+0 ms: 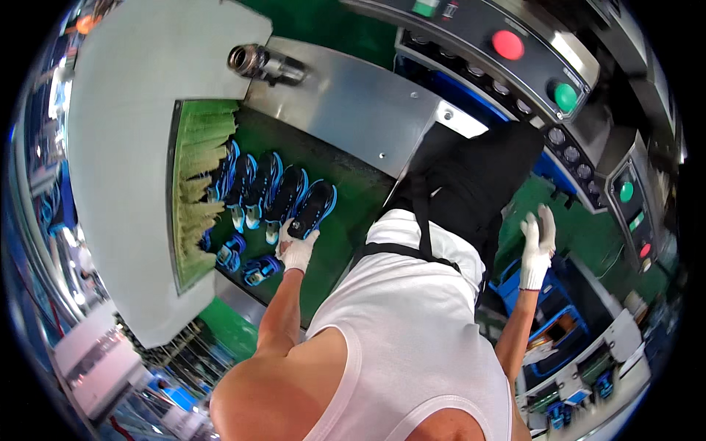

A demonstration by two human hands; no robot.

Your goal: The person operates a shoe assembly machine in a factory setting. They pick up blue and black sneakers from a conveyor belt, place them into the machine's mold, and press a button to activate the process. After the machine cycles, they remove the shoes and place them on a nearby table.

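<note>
My left hand (298,250), in a white glove, closes on the near end of a black shoe with a blue sole edge (318,206). That shoe is at the right end of a row of similar black-and-blue shoes (273,180) on a green conveyor belt (346,220). Two smaller blue-and-black pieces, perhaps shoes seen from another side (261,270), lie left of my left wrist. My right hand (537,246), also white-gloved, is held away on the right, its fingers apart and nothing in it.
A pale machine housing (140,147) with a bristle curtain (197,198) stands left, over the belt. A metal fitting (265,65) sits on the steel side plate (353,95). Control panels with a red button (508,45) are ahead right. A blue crate (551,301) stands by my right arm.
</note>
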